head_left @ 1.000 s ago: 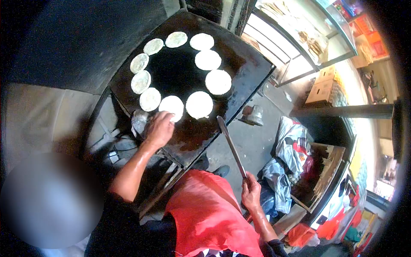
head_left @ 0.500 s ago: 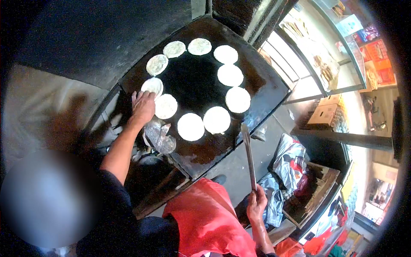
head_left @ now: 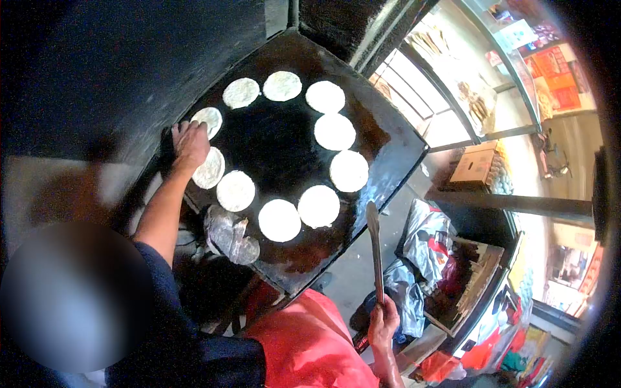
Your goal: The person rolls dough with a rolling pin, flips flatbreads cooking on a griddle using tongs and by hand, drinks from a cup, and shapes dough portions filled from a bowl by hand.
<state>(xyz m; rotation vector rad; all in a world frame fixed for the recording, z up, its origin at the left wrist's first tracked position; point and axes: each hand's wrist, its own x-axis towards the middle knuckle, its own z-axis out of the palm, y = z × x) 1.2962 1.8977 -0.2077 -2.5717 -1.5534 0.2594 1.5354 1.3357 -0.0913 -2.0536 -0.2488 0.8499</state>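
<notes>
Several pale round flatbreads (head_left: 279, 220) lie in a ring on a dark flat griddle (head_left: 294, 262). At the ring's left side, my left hand (head_left: 191, 145) touches the edge of one flatbread (head_left: 208, 123) with its fingertips; whether it grips the bread is hidden. Another flatbread (head_left: 209, 169) lies just below that hand. My right hand (head_left: 384, 317) is closed around the lower end of a long flat metal tool (head_left: 376, 258), whose tip reaches up beside the griddle's right edge.
A crumpled grey bundle (head_left: 226, 236) sits at the griddle's lower left edge. Dark panels (head_left: 129, 71) rise behind it. To the right are silvery bags (head_left: 427, 236), a wooden crate (head_left: 475, 284), a cardboard box (head_left: 474, 163) and a glass case (head_left: 511, 64).
My left hand has moved from the lower flatbreads up along the ring's left side. The camera view has shifted. My right hand keeps hold of the metal tool.
</notes>
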